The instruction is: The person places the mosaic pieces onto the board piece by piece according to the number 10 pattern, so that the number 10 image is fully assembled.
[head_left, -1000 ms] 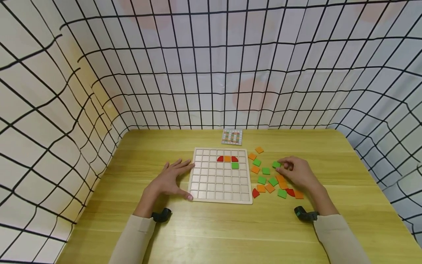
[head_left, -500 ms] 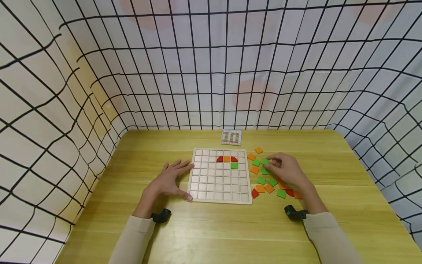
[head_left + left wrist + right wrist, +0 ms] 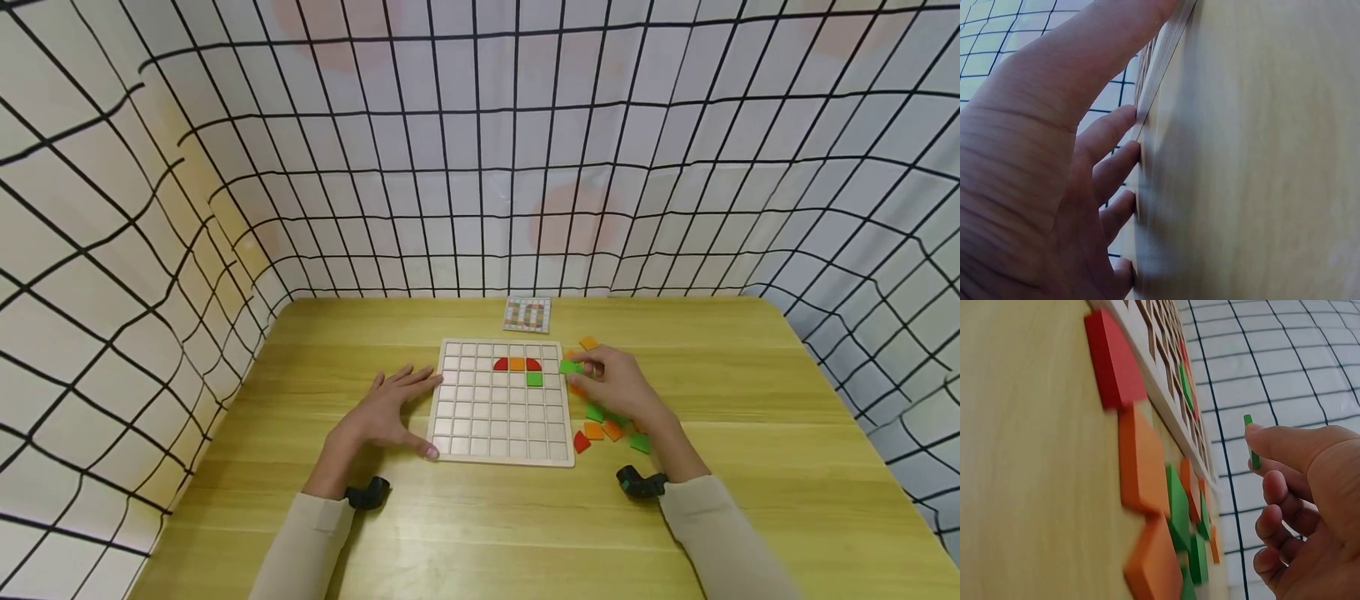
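Fingers of my right hand [image 3: 618, 382] pinch a green square tile [image 3: 568, 367] between thumb and index finger. Tile position: raised above the desk [image 3: 360, 333], at the right rim of the wooden grid board [image 3: 480, 425] as the head view shows it. Being square, it has no long axis. From these fingers, the seated green tile [image 3: 534, 379] lies leftward and slightly nearer my body; the right hand is the closer one. My left hand [image 3: 386, 412] spreads its fingers wide at the board's left edge, thumb at the near corner.
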The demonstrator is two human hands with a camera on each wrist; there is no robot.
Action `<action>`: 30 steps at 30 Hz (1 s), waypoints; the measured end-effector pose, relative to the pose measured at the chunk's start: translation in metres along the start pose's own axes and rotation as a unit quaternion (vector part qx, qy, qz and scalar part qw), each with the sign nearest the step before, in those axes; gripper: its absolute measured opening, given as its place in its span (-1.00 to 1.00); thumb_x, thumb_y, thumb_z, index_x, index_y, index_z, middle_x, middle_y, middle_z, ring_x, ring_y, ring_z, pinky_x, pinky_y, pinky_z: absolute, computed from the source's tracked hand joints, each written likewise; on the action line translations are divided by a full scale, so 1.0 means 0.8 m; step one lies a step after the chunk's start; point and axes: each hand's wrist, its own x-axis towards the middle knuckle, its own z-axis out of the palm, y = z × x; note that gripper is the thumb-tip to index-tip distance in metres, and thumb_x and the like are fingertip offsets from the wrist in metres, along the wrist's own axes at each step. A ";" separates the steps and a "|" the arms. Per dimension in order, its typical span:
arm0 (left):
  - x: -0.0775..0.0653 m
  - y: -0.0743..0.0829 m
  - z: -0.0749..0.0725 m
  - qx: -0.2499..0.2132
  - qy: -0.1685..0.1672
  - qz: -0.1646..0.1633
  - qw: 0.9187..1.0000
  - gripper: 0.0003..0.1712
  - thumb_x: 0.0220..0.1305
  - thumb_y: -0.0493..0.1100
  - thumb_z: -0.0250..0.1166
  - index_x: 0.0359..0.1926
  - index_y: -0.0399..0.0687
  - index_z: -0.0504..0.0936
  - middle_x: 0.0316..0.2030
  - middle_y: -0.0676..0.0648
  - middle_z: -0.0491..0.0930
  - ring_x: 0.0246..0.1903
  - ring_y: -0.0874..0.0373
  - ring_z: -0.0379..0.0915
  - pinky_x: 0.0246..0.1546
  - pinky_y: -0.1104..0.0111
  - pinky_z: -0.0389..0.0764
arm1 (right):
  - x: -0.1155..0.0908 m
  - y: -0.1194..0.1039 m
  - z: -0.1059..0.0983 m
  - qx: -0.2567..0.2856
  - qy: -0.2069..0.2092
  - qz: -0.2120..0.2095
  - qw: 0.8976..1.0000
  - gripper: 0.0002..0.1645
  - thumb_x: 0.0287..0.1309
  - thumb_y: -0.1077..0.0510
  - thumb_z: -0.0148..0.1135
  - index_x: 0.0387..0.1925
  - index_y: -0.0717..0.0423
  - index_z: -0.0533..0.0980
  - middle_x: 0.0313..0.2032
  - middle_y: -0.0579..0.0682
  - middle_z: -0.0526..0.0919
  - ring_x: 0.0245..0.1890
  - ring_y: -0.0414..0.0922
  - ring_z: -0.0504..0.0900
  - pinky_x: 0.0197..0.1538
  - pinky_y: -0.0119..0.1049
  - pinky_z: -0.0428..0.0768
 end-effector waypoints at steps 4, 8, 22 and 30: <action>0.000 -0.001 0.002 -0.002 -0.002 -0.002 1.000 0.46 -0.34 0.55 0.60 0.61 0.28 0.19 0.63 0.04 0.05 0.64 -0.18 -0.22 0.52 -0.38 -0.32 | 0.005 -0.011 0.013 0.018 -0.010 -0.008 1.000 -0.66 0.30 0.08 0.42 0.06 0.11 0.69 -0.37 -0.03 0.50 -0.45 -0.12 0.31 -0.32 -0.30 0.36; -0.001 -0.001 0.001 -0.002 -0.003 -0.005 1.000 0.46 -0.33 0.55 0.61 0.61 0.29 0.19 0.64 0.05 0.04 0.64 -0.18 -0.22 0.52 -0.37 -0.33 | 0.013 -0.021 0.025 0.023 -0.015 -0.020 0.999 -0.67 0.29 0.09 0.43 0.03 0.11 0.69 -0.40 -0.04 0.48 -0.45 -0.13 0.32 -0.31 -0.31 0.36; 0.000 -0.001 0.002 0.000 -0.007 -0.008 1.000 0.46 -0.33 0.55 0.60 0.61 0.29 0.18 0.64 0.06 0.02 0.65 -0.18 -0.24 0.52 -0.36 -0.33 | 0.039 -0.047 0.069 0.027 -0.058 -0.044 0.997 -0.68 0.32 0.06 0.40 0.04 0.08 0.68 -0.37 -0.07 0.48 -0.37 -0.13 0.39 -0.22 -0.29 0.44; 0.001 -0.003 0.001 -0.005 -0.001 -0.003 1.000 0.46 -0.34 0.55 0.60 0.61 0.29 0.19 0.64 0.05 0.04 0.65 -0.17 -0.23 0.52 -0.37 -0.33 | 0.048 -0.056 0.087 0.016 -0.073 -0.048 0.996 -0.68 0.34 0.03 0.38 0.06 0.03 0.69 -0.40 -0.08 0.49 -0.42 -0.15 0.36 -0.25 -0.25 0.39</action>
